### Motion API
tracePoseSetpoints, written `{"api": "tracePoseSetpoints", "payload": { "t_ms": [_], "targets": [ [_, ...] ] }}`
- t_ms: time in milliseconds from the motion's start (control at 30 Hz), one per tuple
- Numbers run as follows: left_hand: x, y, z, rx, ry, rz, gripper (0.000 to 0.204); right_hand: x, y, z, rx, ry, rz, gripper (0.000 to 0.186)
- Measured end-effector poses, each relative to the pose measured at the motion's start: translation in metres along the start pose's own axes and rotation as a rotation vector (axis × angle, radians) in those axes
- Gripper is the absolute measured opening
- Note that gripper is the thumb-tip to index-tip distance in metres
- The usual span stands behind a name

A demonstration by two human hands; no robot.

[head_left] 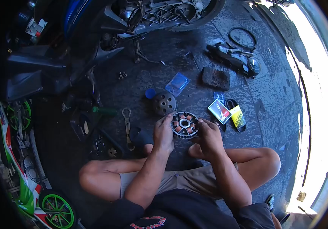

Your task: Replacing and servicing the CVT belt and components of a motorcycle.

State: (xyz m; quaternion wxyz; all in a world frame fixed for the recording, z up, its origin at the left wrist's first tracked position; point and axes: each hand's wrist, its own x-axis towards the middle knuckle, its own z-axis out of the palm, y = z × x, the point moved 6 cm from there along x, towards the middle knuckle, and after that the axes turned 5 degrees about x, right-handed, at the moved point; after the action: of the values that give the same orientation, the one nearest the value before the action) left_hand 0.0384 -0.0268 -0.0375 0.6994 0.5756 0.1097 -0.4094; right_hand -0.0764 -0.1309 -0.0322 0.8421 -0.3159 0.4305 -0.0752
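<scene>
Between both hands, above my crossed legs, is a round scooter variator (185, 125) with copper-coloured rollers in its slots around a central bore. My left hand (164, 133) is closed on its left rim, thumb near the top. My right hand (209, 133) grips the opposite rim, fingers curled and partly hidden. Just beyond my left hand, a grey clutch bell (165, 104) with round holes lies on the floor. A flat metal wrench (127, 128) lies left of my left hand. To the right of my right hand are a flat packet (220, 111) and a yellow-sleeved drive belt (238, 116).
A partly dismantled scooter (160, 17) stands at the far side. Its engine cover (234, 59), a loose belt (242, 38) and a dark block (215, 78) lie at far right. A blue clear package (177, 84) sits beyond the bell. A green-wheeled motorbike (28, 175) stands left.
</scene>
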Motion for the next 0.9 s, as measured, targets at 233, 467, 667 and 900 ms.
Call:
{"api": "tracePoseSetpoints", "payload": {
  "t_ms": [233, 467, 667, 900],
  "targets": [
    [0.018, -0.03, -0.001, -0.266, -0.159, -0.099, 0.039, -0.014, -0.017, 0.012, -0.425, 0.134, -0.363, 0.049],
    [0.021, -0.034, 0.015, -0.59, -0.326, -0.159, 0.039, -0.044, -0.029, 0.037, -0.844, 0.178, -0.756, 0.054],
    [0.022, -0.033, 0.011, -0.484, -0.231, -0.088, 0.038, -0.024, -0.025, 0.02, -0.542, 0.139, -0.607, 0.056],
    [0.029, -0.052, -0.019, -0.062, -0.053, 0.066, 0.034, 0.033, 0.036, -0.019, -0.025, 0.092, -0.189, 0.054]
  ]
}}
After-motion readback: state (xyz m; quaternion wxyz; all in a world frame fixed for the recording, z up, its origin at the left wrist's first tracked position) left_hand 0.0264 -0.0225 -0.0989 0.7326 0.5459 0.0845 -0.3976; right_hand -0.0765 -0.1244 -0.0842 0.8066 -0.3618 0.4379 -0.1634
